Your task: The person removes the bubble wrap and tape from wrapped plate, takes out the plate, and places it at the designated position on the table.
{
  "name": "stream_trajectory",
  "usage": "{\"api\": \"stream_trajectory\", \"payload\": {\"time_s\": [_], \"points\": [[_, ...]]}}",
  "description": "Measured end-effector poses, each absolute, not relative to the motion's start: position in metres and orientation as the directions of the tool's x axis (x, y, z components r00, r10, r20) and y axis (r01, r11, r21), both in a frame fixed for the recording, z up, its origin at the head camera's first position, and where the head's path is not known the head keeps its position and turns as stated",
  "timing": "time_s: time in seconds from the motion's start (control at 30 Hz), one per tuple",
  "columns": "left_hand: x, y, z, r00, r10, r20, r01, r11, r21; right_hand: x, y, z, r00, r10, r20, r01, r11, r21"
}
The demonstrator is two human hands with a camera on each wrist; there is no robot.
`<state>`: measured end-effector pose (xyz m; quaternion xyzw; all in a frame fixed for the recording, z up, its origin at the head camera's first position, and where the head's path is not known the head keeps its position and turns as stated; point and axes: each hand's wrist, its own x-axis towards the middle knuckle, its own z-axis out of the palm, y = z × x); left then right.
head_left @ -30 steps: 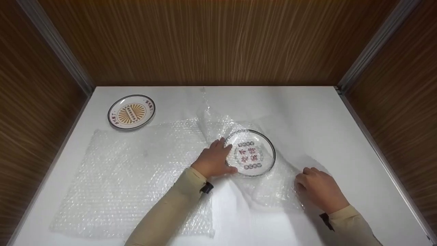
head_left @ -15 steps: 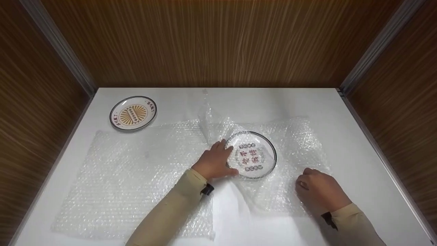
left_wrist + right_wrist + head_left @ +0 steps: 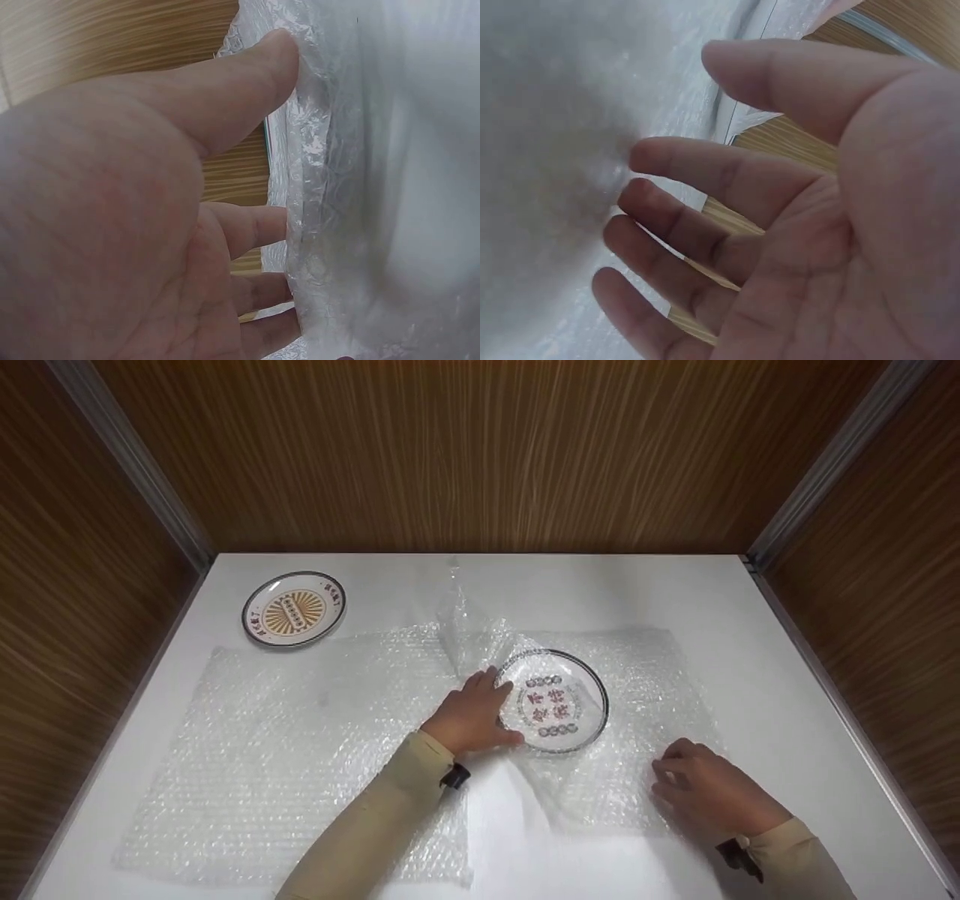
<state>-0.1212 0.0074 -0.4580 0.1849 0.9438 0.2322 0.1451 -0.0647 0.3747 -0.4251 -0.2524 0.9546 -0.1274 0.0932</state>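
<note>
In the head view, a dark-rimmed round plate [image 3: 555,709] with red characters lies near the middle. Clear bubble wrap [image 3: 652,690] spreads under it to the right, and a crumpled fold covers its left part. My left hand [image 3: 471,716] rests at the plate's left edge, thumb and fingers spread. In the left wrist view its fingers [image 3: 259,225] touch the wrap, their tips partly hidden. My right hand [image 3: 716,787] is by the wrap's lower right edge. The right wrist view shows its fingers [image 3: 682,217] loosely bent, thumb apart, nothing between them.
A second plate [image 3: 294,609] with an orange sunburst lies at the back left of the white table [image 3: 600,585]. A large flat sheet of bubble wrap [image 3: 300,757] covers the left side. Wood-grain panels [image 3: 480,457] stand behind and on both sides.
The right part of the bubble wrap was folded up and now lies flat. My right hand has let go of it and shifted slightly right. My left hand stays at the plate.
</note>
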Motion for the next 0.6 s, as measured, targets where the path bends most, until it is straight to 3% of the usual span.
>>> {"api": "stream_trajectory", "payload": {"time_s": [0.4, 0.6], "points": [[-0.12, 0.008, -0.459, -0.891, 0.41, -0.192, 0.275, 0.827, 0.491, -0.073, 0.376, -0.421, -0.832, -0.539, -0.132, -0.492, 0.827, -0.271], [-0.12, 0.009, -0.459, -0.893, 0.411, -0.185, 0.276, 0.823, 0.496, -0.096, 0.378, -0.408, -0.867, -0.469, -0.169, -0.407, 0.861, -0.306]]}}
